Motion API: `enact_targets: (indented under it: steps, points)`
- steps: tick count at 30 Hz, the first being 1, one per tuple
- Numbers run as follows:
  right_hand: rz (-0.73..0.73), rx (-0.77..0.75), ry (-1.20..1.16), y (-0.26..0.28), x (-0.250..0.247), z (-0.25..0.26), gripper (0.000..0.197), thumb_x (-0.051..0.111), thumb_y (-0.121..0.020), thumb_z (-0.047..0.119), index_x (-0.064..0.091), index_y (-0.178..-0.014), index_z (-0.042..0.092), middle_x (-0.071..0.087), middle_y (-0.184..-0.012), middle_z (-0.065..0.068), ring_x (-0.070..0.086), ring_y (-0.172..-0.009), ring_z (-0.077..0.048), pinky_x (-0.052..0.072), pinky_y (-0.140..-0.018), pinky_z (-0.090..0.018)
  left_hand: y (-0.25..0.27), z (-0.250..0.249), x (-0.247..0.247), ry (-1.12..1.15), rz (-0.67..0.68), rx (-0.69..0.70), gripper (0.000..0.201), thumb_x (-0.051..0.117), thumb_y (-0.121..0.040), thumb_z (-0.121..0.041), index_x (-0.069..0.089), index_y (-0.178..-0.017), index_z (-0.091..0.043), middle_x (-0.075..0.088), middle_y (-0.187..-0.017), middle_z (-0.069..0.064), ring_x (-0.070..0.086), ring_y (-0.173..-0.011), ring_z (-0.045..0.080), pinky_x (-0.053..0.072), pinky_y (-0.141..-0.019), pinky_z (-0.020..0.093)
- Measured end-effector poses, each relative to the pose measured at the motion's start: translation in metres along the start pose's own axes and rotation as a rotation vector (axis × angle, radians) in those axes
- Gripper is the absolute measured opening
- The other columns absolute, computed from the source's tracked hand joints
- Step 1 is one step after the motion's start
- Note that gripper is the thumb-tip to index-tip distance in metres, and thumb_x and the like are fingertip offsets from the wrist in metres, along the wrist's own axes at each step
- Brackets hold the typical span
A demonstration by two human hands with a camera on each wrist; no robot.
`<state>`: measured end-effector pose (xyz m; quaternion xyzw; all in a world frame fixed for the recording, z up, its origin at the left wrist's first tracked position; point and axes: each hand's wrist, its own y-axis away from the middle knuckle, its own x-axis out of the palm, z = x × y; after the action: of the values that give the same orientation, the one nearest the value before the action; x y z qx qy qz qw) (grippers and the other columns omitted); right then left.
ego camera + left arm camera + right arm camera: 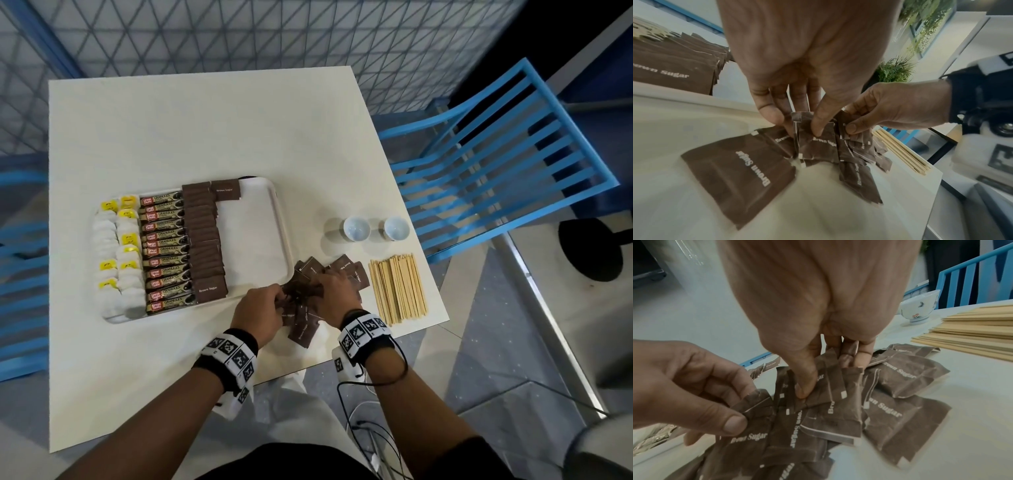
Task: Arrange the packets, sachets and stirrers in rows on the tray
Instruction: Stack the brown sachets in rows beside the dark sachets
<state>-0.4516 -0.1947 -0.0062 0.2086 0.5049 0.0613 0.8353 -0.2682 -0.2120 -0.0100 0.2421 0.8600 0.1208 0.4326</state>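
A white tray [251, 240] on the table holds rows of tea bags [118, 260], coffee granule sticks [164, 250] and brown sugar sachets [205, 236]; its right part is bare. Loose brown sugar sachets [305, 329] lie in a heap just right of the tray's front corner. Both hands are in that heap. My left hand [279, 297] pinches a sachet [818, 146] between thumb and fingers. My right hand [323, 279] pinches a few bunched sachets [838, 395]. Wooden stirrers [399, 289] lie in a flat stack to the right.
Two small white cups [356, 229] [396, 229] stand behind the stirrers. A blue slatted chair [496, 164] is off the table's right side. The table's front edge runs close under the heap, and cables hang from my right wrist.
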Motion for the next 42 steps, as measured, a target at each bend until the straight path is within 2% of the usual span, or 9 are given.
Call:
enact_targets:
  steps: [7, 10, 14, 18, 23, 28, 32, 35, 42]
  points:
    - [-0.002, 0.085, -0.194, 0.0, -0.008, 0.001, 0.025, 0.071, -0.084, 0.016, 0.068, -0.109, 0.017, 0.07, -0.102, -0.006, 0.065, -0.094, -0.025, 0.055, -0.085, -0.038, -0.005, 0.001, -0.007, 0.19, -0.097, -0.023, 0.02, 0.074, -0.084, -0.013, 0.07, -0.104, -0.01, 0.066, -0.1, 0.003, 0.062, -0.092, 0.021, 0.052, -0.083, 0.031]
    - [-0.054, 0.161, -0.356, -0.004, -0.017, 0.0, 0.027, 0.071, -0.088, 0.014, 0.066, -0.115, 0.012, 0.067, -0.098, 0.002, 0.063, -0.091, -0.015, 0.05, -0.081, -0.025, -0.008, 0.002, -0.021, 0.276, -0.145, -0.078, 0.012, 0.071, -0.088, -0.013, 0.071, -0.1, -0.011, 0.06, -0.093, 0.0, 0.057, -0.085, 0.016, 0.041, -0.077, 0.021]
    - [-0.11, 0.174, -0.516, -0.008, -0.038, 0.0, 0.023, 0.077, -0.084, 0.019, 0.068, -0.105, 0.019, 0.071, -0.097, 0.005, 0.066, -0.093, -0.013, 0.054, -0.087, -0.029, -0.015, 0.003, -0.047, 0.454, -0.147, -0.17, 0.006, 0.066, -0.091, -0.018, 0.069, -0.086, -0.016, 0.068, -0.08, -0.002, 0.064, -0.074, 0.013, 0.046, -0.064, 0.026]
    - [-0.074, 0.132, -0.737, -0.01, -0.054, 0.013, 0.017, 0.078, -0.083, 0.018, 0.068, -0.096, 0.018, 0.076, -0.089, -0.003, 0.073, -0.088, -0.021, 0.059, -0.085, -0.047, -0.042, 0.036, -0.044, 0.731, -0.087, -0.27, 0.023, 0.065, -0.074, -0.035, 0.072, -0.093, -0.025, 0.078, -0.091, 0.004, 0.075, -0.087, 0.028, 0.06, -0.085, 0.05]
    - [0.028, 0.083, -1.207, -0.013, -0.066, 0.049, 0.023, 0.071, -0.088, 0.004, 0.067, -0.109, -0.004, 0.074, -0.101, -0.021, 0.072, -0.092, -0.032, 0.06, -0.083, -0.044, -0.033, 0.002, -0.072, 1.103, 0.032, -0.358, 0.019, 0.052, -0.094, 0.006, 0.066, -0.105, 0.0, 0.071, -0.106, 0.027, 0.073, -0.087, 0.035, 0.063, -0.075, 0.046]
    - [-0.121, 0.195, -0.859, -0.029, -0.041, 0.079, 0.017, 0.078, -0.084, 0.019, 0.074, -0.098, 0.011, 0.077, -0.088, -0.003, 0.075, -0.082, -0.019, 0.061, -0.08, -0.042, -0.022, -0.005, -0.089, 1.507, 0.231, -0.46, 0.044, 0.051, -0.082, -0.015, 0.059, -0.121, 0.002, 0.061, -0.114, 0.022, 0.058, -0.109, 0.038, 0.05, -0.1, 0.059]
    - [-0.12, 0.208, -0.856, -0.032, -0.027, 0.099, 0.025, 0.081, -0.078, 0.029, 0.075, -0.098, 0.014, 0.078, -0.086, 0.0, 0.075, -0.08, -0.018, 0.061, -0.081, -0.045, -0.022, 0.007, -0.105, 1.664, 0.333, -0.451, 0.053, 0.06, -0.096, -0.04, 0.066, -0.126, 0.002, 0.067, -0.124, 0.023, 0.063, -0.116, 0.037, 0.045, -0.108, 0.056]
    - [-0.122, 0.168, -0.81, -0.033, -0.025, 0.113, 0.025, 0.08, -0.076, 0.036, 0.075, -0.093, 0.018, 0.077, -0.084, 0.002, 0.074, -0.08, -0.016, 0.061, -0.08, -0.044, -0.017, 0.01, -0.114, 1.494, 0.348, -0.302, 0.019, 0.062, -0.098, -0.015, 0.077, -0.104, -0.007, 0.073, -0.106, 0.015, 0.066, -0.107, 0.033, 0.051, -0.102, 0.052]
    - [-0.165, 0.122, -0.82, -0.041, -0.026, 0.145, 0.016, 0.08, -0.079, 0.031, 0.074, -0.088, 0.019, 0.075, -0.086, 0.002, 0.072, -0.083, -0.017, 0.059, -0.083, -0.041, -0.018, 0.034, -0.132, 1.341, 0.297, -0.252, 0.031, 0.053, -0.096, 0.009, 0.07, -0.114, -0.011, 0.077, -0.102, 0.009, 0.074, -0.094, 0.029, 0.062, -0.072, 0.039]
